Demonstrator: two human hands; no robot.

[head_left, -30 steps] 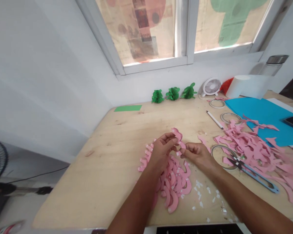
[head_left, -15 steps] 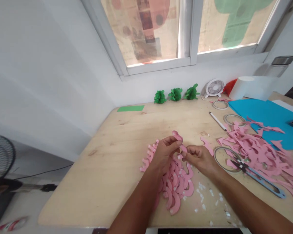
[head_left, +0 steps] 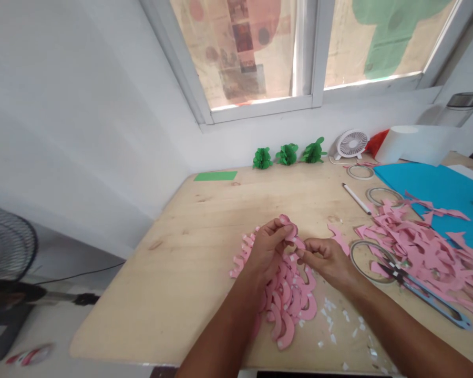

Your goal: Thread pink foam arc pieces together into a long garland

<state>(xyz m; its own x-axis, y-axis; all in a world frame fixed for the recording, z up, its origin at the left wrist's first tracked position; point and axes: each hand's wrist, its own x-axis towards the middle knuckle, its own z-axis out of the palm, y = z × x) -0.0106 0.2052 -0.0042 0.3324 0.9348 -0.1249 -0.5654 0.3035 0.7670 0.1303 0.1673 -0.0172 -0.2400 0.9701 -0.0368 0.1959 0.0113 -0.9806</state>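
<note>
Both my hands meet over a pile of pink curved paper pieces point(head_left: 289, 307) on the wooden table point(head_left: 189, 262). My left hand point(head_left: 266, 249) pinches one pink curved piece point(head_left: 289, 227) and holds it up above the pile. My right hand point(head_left: 325, 257) is closed in a pinch at the lower end of that same piece, fingertips touching it near a small white tab. Small white paper bits point(head_left: 333, 317) lie scattered just right of the pile.
Pink paper offcuts point(head_left: 421, 252), tape rings point(head_left: 368, 254) and blue-handled scissors point(head_left: 429, 299) lie to the right. A blue sheet point(head_left: 429, 184), a white pen point(head_left: 356, 198), a small white fan point(head_left: 351, 143), three green paper ornaments point(head_left: 287, 154) and a green card point(head_left: 215, 176) sit farther back.
The view has shifted slightly, so everything sits a little to the right and lower. My hands stay together on the pink piece, and my right fingers have closed tighter at its end.
</note>
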